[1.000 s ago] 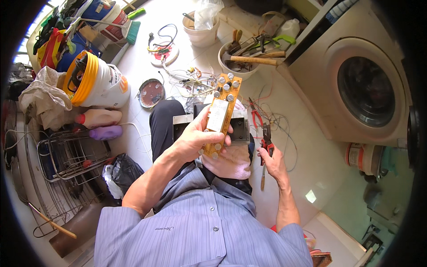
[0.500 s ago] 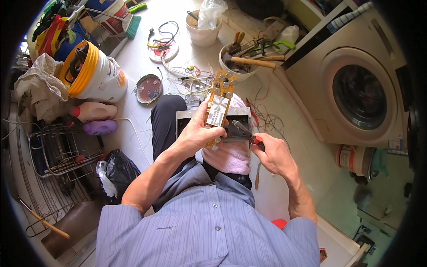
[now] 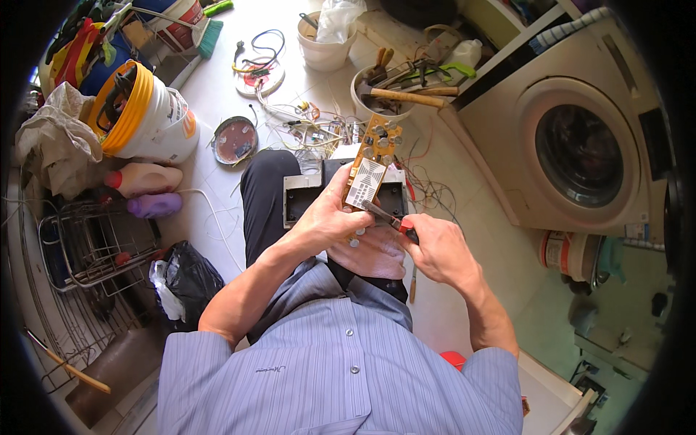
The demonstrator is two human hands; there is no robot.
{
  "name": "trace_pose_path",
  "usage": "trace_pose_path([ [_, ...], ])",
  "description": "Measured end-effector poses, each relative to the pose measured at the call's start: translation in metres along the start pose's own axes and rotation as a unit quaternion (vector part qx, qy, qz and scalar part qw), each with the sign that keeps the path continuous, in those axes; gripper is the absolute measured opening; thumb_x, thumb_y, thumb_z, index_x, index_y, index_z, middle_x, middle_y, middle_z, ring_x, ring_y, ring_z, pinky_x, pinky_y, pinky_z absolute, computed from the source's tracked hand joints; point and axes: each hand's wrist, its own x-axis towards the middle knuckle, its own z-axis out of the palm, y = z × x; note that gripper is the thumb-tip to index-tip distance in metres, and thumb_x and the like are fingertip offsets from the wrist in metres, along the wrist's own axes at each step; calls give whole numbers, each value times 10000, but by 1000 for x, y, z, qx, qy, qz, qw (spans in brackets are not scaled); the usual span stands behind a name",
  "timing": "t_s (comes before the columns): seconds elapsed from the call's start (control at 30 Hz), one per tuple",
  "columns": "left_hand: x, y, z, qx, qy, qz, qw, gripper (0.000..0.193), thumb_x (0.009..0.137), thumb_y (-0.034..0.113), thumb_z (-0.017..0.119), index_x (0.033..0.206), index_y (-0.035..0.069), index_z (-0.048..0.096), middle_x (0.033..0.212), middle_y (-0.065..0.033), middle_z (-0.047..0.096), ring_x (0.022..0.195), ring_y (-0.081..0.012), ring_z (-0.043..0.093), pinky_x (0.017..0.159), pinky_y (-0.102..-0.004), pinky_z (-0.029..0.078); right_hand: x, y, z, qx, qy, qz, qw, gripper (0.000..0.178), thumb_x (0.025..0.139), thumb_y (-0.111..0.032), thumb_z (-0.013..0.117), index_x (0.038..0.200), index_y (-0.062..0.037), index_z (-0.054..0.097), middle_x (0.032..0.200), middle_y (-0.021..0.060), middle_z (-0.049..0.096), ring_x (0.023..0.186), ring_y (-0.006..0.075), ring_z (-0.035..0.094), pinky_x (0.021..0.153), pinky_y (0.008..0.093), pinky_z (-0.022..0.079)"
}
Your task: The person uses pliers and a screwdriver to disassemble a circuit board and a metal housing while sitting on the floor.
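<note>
A long orange-brown circuit board (image 3: pixel 366 184) with round silvery parts and a white patterned panel is held tilted in my left hand (image 3: pixel 328 215), thumb across its near part. My right hand (image 3: pixel 437 248) grips a hand tool (image 3: pixel 388 215) with a red and black handle and a narrow grey metal shaft. The shaft's tip meets the board's edge near my left thumb, though actual contact is hard to tell. Under the board, a shallow grey metal casing (image 3: pixel 293 197) lies across my lap, with a pink cloth (image 3: pixel 370 252) below it.
Tangled wires (image 3: pixel 319 130) and a round dish-like part (image 3: pixel 235 141) lie on the floor ahead. A tool bucket (image 3: pixel 362 94) with a hammer stands beyond them. The washing machine (image 3: pixel 507 145) is at right; a yellow-rimmed bucket (image 3: pixel 163 130) and wire rack (image 3: pixel 109 246) are at left.
The board has shifted slightly right and tilted more. The tool has moved left, its tip going from over the casing to the board's edge.
</note>
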Motion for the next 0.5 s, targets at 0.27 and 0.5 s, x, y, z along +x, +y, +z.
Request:
trace_pose_path([
  [0.27, 0, 2, -6, -65, -50, -22, 996, 815, 881, -47, 688, 1581, 94, 296, 1170, -81, 670, 989, -145, 672, 860, -319, 564, -3, 11, 8, 28, -16, 6, 999, 234, 871, -86, 731, 1050, -16, 597, 947, 207, 636, 892, 434, 633, 783, 493, 508],
  [0.5, 2, -14, -20, -106, -102, -99, 984, 580, 875, -48, 686, 1427, 30, 527, 1106, -69, 708, 967, -132, 675, 871, -310, 560, -2, 0, 8, 112, -54, 23, 992, 238, 894, -99, 689, 1085, 6, 592, 973, 217, 647, 913, 435, 642, 793, 483, 522],
])
